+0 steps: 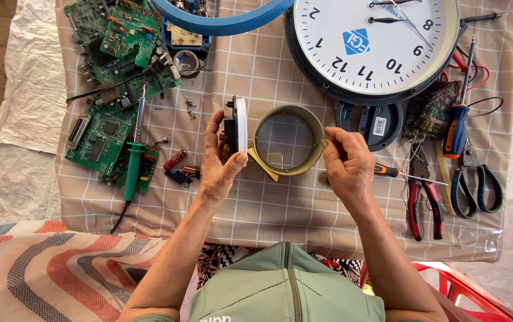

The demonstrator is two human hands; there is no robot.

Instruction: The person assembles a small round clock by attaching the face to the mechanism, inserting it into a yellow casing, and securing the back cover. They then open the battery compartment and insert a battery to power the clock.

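Below, I log a desk (280,209) under a beige checked cloth, white plastic sheeting around it, a striped fabric at lower left. My left hand (219,161) grips a small white clock face (240,125) edge-on; my right hand (346,164) pinches the rim of an olive ring (289,140) lying mid-desk. Circuit boards (116,71) left, large wall clock (376,42) above, pliers (423,197) and scissors (474,185) right.

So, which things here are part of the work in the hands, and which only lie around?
In hand:
left hand holding small white round clock body
right hand on olive round clock ring

Lying about:
green circuit boards
green soldering iron
red-handled pliers
black scissors
large white wall clock
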